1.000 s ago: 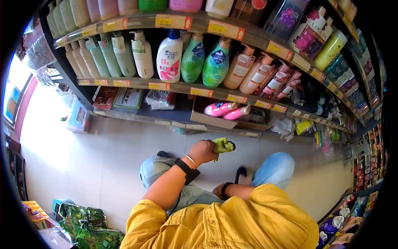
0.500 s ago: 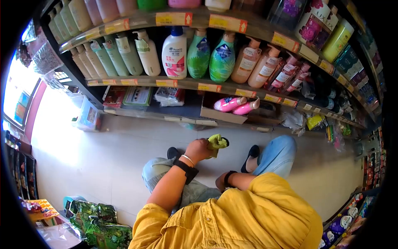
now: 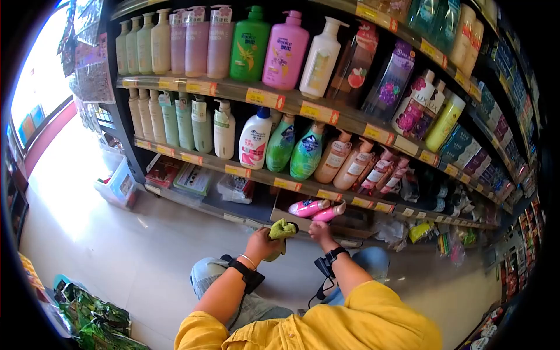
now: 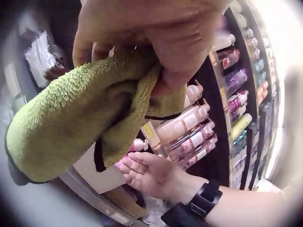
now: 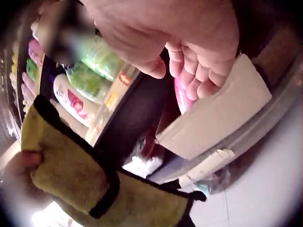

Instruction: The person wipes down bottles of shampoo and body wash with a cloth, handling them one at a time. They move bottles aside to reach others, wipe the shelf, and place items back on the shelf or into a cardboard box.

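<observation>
A yellow-green towelling cloth (image 3: pixel 282 229) with dark edging is gripped by my left hand (image 3: pixel 258 242), in front of the lowest shelf. In the left wrist view the thumb and fingers pinch the folded cloth (image 4: pixel 57 118), and its loose end sticks out. My right hand (image 3: pixel 320 231) reaches to a cardboard box (image 5: pixel 218 113) on that shelf. Its fingers (image 5: pixel 208 71) bend loosely at the box's edge, with the thumb apart. Two pink bottles (image 3: pixel 329 212) lie in the box just beyond; in the right wrist view the fingers partly hide the pink.
Above, shelves hold rows of shampoo bottles (image 3: pixel 255 140) behind price-tag strips (image 3: pixel 324 111). Flat packs (image 3: pixel 236 188) lie left of the box, and crumpled plastic bags (image 3: pixel 391 230) right of it. A clear plastic bin (image 3: pixel 119 182) stands on the floor at the left. Green packages (image 3: pixel 93 315) lie behind it.
My right hand has risen from near my lap and gone forward to the box. The left hand has moved left with the cloth. The head view has tilted up, showing more shelf.
</observation>
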